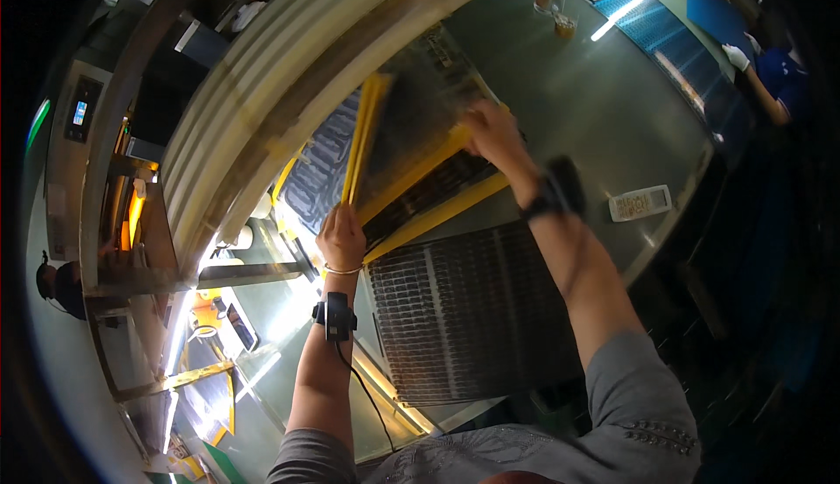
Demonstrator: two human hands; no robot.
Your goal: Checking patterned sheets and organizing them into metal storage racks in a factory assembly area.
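A dark, see-through film sheet [411, 134] with yellow borders is raised at a tilt between my hands. My left hand [341, 237] is closed, pinching its near corner. My right hand [496, 138] is closed on its yellow edge at the right and looks smeared by motion. Beneath the raised sheet, another dark sheet with a yellow border [455, 214] shows in part. Nearer to me lies a dark panel [472, 309] with rows of fine repeated marks. Left of the sheet, a pale patterned surface [319, 169] is partly covered.
A pale curved frame [262, 108] rises along the left. On the grey table [604, 125] rest a white remote-like device [640, 203] and a glass cup [564, 24]. At far right, a co-worker's gloved hand [737, 57] is by blue sheets [647, 24]. Bright tubes glow at lower left.
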